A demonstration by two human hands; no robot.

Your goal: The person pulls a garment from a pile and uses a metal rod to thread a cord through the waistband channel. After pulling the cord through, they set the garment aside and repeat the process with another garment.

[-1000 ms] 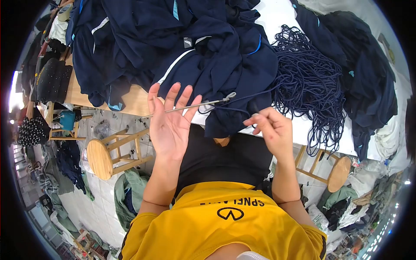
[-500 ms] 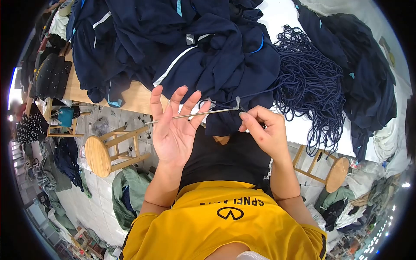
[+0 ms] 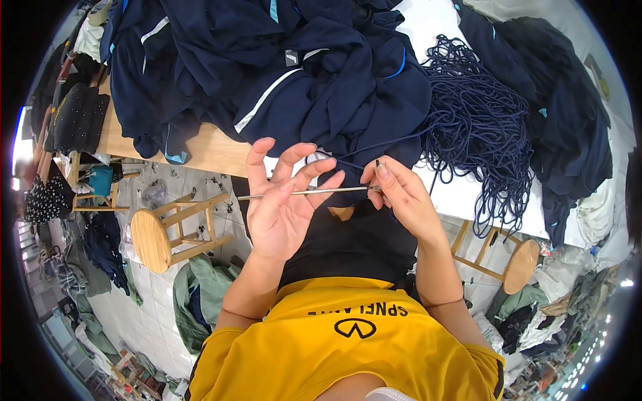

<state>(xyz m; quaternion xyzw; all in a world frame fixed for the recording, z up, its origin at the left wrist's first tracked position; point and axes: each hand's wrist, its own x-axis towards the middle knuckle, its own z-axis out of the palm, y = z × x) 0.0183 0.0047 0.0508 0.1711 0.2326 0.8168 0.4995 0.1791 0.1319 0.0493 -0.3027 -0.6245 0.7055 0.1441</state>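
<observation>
A thin metal rod [image 3: 307, 192] runs nearly level between my two hands. My left hand [image 3: 281, 207] is palm up, its fingers spread and curled, with the rod held under the thumb. Thumb and fingers of my right hand [image 3: 401, 194] pinch the rod's right end, along with a dark cord end that is mostly hidden. From there a navy cord [image 3: 381, 145] leads to a tangled heap of cord [image 3: 475, 120] on the right. Navy garments [image 3: 321, 93] with white and blue trim lie just beyond my hands.
A wooden stool [image 3: 150, 240] stands at the left and another stool [image 3: 521, 267] at the right. More dark clothing [image 3: 568, 100] hangs over the white table [image 3: 461, 200] at the right. Green cloth [image 3: 200, 294] lies on the floor.
Both hands have come slightly lower, and the left has shifted right. The rod now lies more level. Its looped right end, visible before, is now covered by my right fingers.
</observation>
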